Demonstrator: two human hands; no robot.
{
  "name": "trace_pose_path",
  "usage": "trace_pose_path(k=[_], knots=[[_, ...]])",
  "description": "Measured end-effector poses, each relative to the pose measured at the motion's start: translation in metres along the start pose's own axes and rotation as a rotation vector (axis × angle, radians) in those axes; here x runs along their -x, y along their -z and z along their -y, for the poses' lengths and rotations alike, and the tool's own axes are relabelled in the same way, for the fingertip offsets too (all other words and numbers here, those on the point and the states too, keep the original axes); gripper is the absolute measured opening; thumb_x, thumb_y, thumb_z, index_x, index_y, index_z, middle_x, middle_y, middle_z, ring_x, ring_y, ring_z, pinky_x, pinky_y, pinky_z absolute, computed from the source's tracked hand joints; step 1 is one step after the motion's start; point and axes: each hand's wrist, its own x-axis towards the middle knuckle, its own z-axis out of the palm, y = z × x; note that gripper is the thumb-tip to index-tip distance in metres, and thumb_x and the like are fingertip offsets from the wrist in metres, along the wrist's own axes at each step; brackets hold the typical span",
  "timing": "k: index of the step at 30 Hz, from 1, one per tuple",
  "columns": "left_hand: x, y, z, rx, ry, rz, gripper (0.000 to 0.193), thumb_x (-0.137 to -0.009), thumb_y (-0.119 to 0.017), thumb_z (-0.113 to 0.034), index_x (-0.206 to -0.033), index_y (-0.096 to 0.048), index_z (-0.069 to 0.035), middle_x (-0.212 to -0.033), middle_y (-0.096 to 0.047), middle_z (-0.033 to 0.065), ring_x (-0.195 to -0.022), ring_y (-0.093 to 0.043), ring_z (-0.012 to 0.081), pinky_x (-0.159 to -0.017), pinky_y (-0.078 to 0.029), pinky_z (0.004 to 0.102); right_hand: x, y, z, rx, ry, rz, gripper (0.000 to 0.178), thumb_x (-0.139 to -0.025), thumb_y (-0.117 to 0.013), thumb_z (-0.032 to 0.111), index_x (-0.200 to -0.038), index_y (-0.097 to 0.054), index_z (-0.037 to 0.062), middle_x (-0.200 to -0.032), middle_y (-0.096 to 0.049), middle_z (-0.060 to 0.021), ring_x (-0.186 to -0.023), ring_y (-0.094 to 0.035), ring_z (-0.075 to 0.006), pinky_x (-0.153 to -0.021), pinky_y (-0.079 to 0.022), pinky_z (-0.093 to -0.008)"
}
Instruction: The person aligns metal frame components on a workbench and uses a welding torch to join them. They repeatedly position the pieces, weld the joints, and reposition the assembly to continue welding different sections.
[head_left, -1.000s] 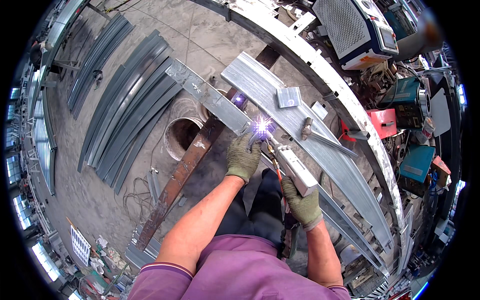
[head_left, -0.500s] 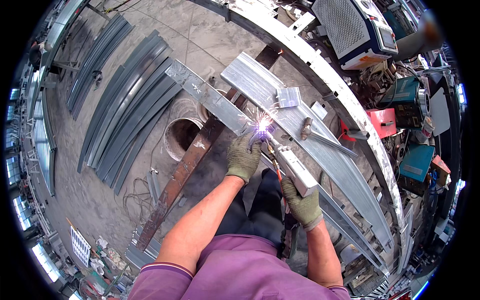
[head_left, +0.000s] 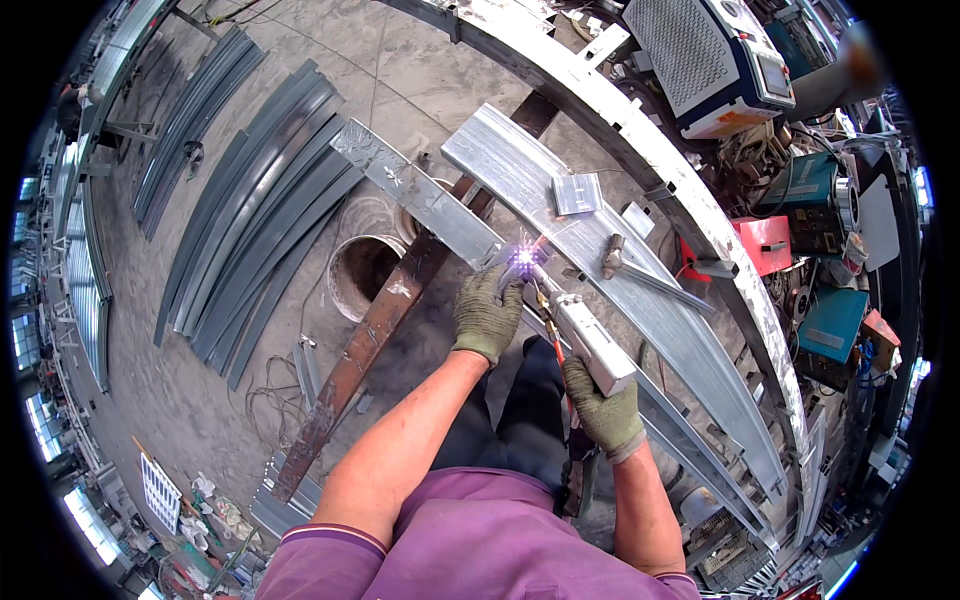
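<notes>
My right hand (head_left: 605,410), in a green knit glove, is closed around the grip of a white handheld welding gun (head_left: 592,345). The gun's nozzle points at a bright violet weld spot (head_left: 524,259) at the end of a galvanized steel channel (head_left: 430,195). My left hand (head_left: 487,318), gloved too, is close beside the glow, its fingers closed on a small grey metal piece (head_left: 503,283) against the channel's end. Glare and fingers hide part of that piece. A rusty steel beam (head_left: 365,345) runs under the channel.
Right of the gun, a hammer (head_left: 613,258) and a small metal plate (head_left: 577,194) rest on a wide galvanized channel (head_left: 640,260). A bucket (head_left: 362,275) stands by the rusty beam. Curved steel profiles (head_left: 260,210) lie stacked at left. A long curved frame (head_left: 650,165) and a machine (head_left: 705,65) stand right.
The wide spray of orange sparks has shrunk to a small violet glow with a short orange streak. Both hands and the welding gun stay almost in the same place.
</notes>
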Motion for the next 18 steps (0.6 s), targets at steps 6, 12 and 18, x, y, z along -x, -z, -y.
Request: trace_pose_path(k=[6, 12, 18], knots=[[0.000, 0.002, -0.004, 0.019, -0.001, -0.005, 0.039, -0.103, -0.069, -0.032, -0.133, -0.071, -0.007, -0.125, -0.073, 0.0200, -0.115, -0.065, 0.0420, -0.103, -0.050, 0.0523, 0.002, 0.000, 0.002, 0.030, 0.020, -0.010, 0.039, -0.099, -0.080, 0.021, -0.130, -0.073, -0.0013, -0.111, -0.080, -0.0203, -0.105, -0.080, -0.0298, -0.089, -0.060, -0.0373], [-0.001, 0.004, -0.005, 0.016, 0.016, 0.012, 0.042, -0.101, -0.069, -0.033, -0.130, -0.072, -0.003, -0.126, -0.074, 0.0212, -0.117, -0.067, 0.0435, -0.103, -0.052, 0.0535, 0.004, -0.001, 0.008, 0.023, 0.026, -0.029, 0.038, -0.099, -0.080, 0.022, -0.129, -0.073, -0.0016, -0.108, -0.080, -0.0190, -0.101, -0.080, -0.0264, -0.086, -0.060, -0.0365], [-0.001, 0.003, -0.003, 0.024, 0.030, 0.028, 0.044, -0.101, -0.068, -0.034, -0.131, -0.071, -0.003, -0.129, -0.073, 0.0215, -0.121, -0.066, 0.0433, -0.106, -0.051, 0.0532, 0.006, -0.002, 0.005, 0.012, 0.050, -0.037, 0.038, -0.099, -0.080, 0.022, -0.129, -0.073, -0.0015, -0.108, -0.080, -0.0194, -0.101, -0.080, -0.0274, -0.087, -0.060, -0.0370]])
